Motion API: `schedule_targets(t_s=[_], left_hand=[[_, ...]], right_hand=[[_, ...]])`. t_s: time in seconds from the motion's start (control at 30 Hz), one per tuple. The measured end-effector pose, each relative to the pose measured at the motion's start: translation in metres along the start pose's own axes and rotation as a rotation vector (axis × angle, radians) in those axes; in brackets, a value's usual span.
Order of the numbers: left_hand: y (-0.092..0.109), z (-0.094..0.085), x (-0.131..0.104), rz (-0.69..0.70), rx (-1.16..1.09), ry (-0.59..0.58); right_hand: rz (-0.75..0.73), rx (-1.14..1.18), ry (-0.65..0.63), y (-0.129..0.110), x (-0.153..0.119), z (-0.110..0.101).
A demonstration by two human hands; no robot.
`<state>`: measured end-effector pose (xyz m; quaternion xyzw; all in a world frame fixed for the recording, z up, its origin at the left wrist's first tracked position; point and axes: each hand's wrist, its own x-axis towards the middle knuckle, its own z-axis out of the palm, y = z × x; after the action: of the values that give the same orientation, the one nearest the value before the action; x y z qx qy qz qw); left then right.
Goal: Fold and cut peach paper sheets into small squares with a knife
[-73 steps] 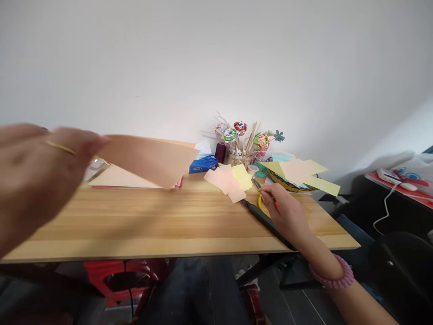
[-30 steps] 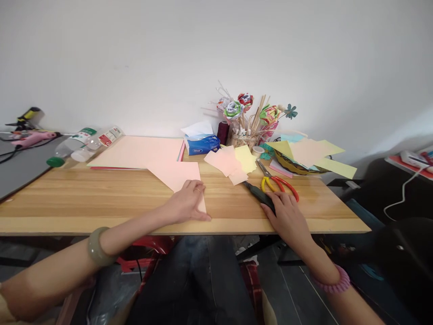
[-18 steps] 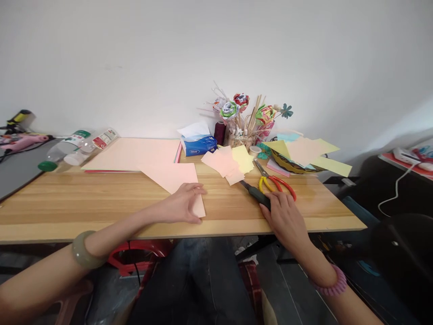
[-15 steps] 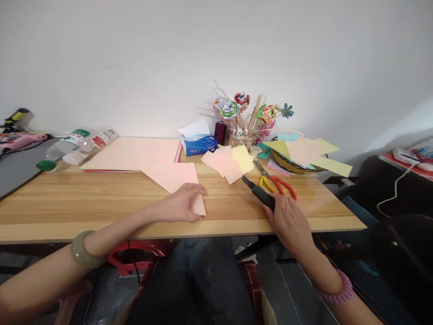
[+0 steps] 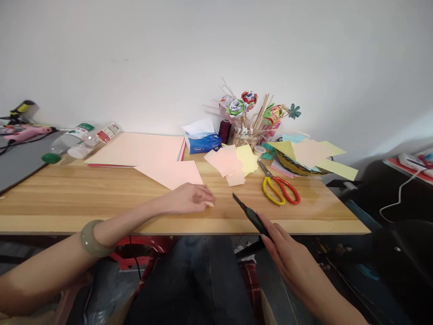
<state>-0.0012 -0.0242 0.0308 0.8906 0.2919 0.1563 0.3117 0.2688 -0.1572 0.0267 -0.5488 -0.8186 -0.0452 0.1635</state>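
Observation:
My left hand [image 5: 189, 198] lies at the near end of a pale pink paper sheet [image 5: 179, 172], its fingers closed over the sheet's corner. A small tip of the paper pokes out beyond the fingertips, and the rest of that end is hidden under the hand. In my right hand [image 5: 282, 246] is a dark green utility knife [image 5: 252, 215], held at the table's front edge. Its blade points up and left, apart from the paper. Behind the knife lie scissors [image 5: 279, 188] with one yellow and one red handle.
Cut pink and yellow paper pieces [image 5: 233, 164] lie mid-table. Behind them stand a blue tissue pack [image 5: 204, 143] and a jar [image 5: 246, 140] of sticks and paper flowers. At left are a paper stack [image 5: 142, 149] and plastic bottles [image 5: 72, 137]; at right, a paper-filled basket [image 5: 294, 167].
My right hand has drawn the knife back towards me and left, away from the scissors. My left hand has flattened over the paper's corner and shifted slightly right.

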Motion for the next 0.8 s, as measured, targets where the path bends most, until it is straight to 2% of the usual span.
schedule_targets(t_s=[0.2,0.3,0.57,0.8], left_hand=[[-0.003,0.002,-0.001,-0.001,0.038,0.0],[-0.006,0.004,-0.002,-0.004,0.056,-0.007],[-0.002,0.004,-0.002,-0.018,0.083,-0.014],[-0.003,0.005,-0.002,-0.052,0.104,-0.013]], right_hand=[[-0.167,-0.096,-0.107,-0.026,-0.008,0.002],[-0.213,-0.207,-0.111,-0.033,-0.007,0.008],[-0.202,-0.314,-0.125,-0.037,0.008,0.01],[-0.202,-0.337,-0.111,-0.039,0.01,0.01]])
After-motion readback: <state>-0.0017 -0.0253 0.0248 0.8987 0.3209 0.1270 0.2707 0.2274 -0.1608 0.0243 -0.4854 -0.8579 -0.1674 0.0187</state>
